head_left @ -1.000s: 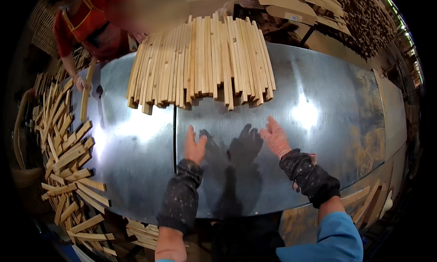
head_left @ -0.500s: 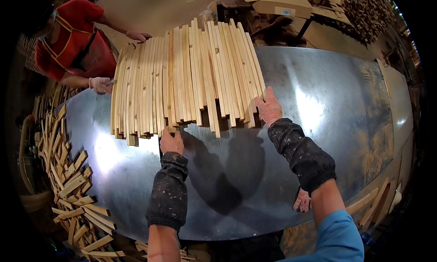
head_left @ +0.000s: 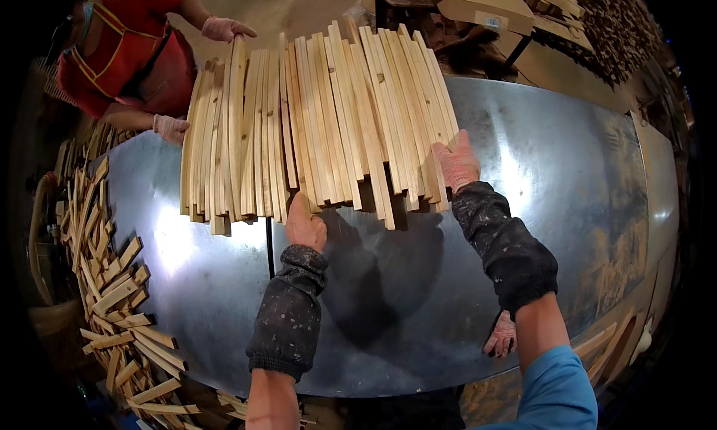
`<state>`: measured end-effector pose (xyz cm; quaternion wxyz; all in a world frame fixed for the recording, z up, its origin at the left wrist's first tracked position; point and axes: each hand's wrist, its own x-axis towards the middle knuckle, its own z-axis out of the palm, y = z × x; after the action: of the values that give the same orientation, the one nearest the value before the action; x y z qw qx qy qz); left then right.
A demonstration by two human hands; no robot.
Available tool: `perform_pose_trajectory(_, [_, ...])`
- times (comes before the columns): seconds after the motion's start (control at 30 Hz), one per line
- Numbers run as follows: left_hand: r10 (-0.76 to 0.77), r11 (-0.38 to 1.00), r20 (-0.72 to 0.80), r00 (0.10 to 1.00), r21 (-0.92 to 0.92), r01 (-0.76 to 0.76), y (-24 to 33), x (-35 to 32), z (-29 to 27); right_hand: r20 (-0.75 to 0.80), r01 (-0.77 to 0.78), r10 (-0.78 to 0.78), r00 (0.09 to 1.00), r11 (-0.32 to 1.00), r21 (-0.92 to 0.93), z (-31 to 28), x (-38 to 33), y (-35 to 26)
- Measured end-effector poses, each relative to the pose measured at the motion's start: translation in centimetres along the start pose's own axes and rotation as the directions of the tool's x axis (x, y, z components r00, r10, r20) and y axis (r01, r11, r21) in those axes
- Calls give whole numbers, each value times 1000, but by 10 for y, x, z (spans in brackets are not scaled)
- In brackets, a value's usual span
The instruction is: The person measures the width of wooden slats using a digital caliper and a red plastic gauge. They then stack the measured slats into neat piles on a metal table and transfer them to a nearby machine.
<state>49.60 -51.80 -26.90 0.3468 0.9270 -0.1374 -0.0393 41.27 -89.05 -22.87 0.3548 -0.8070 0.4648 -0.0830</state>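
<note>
A wide row of light wooden strips point(head_left: 347, 131) lies side by side on the metal tabletop, its near ends uneven. My left hand point(head_left: 306, 224) is closed at the near ends, around the middle of the row, by a narrow gap between strips; its fingertips are partly hidden. My gloved right hand point(head_left: 457, 162) grips the row's right side, fingers against the outermost strip. Across the table, a co-worker's gloved hand point(head_left: 228, 29) is at the far end of one strip on the left. Their other gloved hand point(head_left: 171, 129) is beside the row's left edge.
The metal tabletop point(head_left: 478, 280) has dusty patches on the right. Loose wood pieces point(head_left: 123, 295) are heaped along its left edge. Below my right forearm is a glove or gloved hand point(head_left: 501, 334); I cannot tell which. Cardboard point(head_left: 478, 11) and stacked wood point(head_left: 616, 34) stand behind.
Both my hands have shifted right with the right part of the row, and a gap has opened near my left hand. The co-worker's far hand has moved up, with one strip now standing out.
</note>
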Motion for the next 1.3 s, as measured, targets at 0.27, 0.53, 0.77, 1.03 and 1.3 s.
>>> perform_pose_trajectory(0.27, [-117, 979, 160, 980, -150, 142, 37, -81, -36, 82, -69, 48, 995, 958, 278, -44, -93, 38])
perform_pose_trajectory(0.53, [-194, 940, 219, 956, -239, 245, 12, -267, -92, 238, -175, 131, 962, 969, 175, -93, -245, 127])
perform_pose_trajectory(0.77, [-144, 972, 283, 948, -140, 190, -27, -386, -151, 618, -354, 238, 749, 933, 70, -135, -321, 168])
perform_pose_trajectory(1.03, [-203, 889, 533, 821, -251, 383, -59, -399, -171, 622, -443, 334, 709, 896, 23, -138, -342, 148])
perform_pose_trajectory(1.3, [-298, 663, 409, 863, -561, 495, -119, -435, -141, 609, -373, 294, 737, 928, 3, -144, -330, 132])
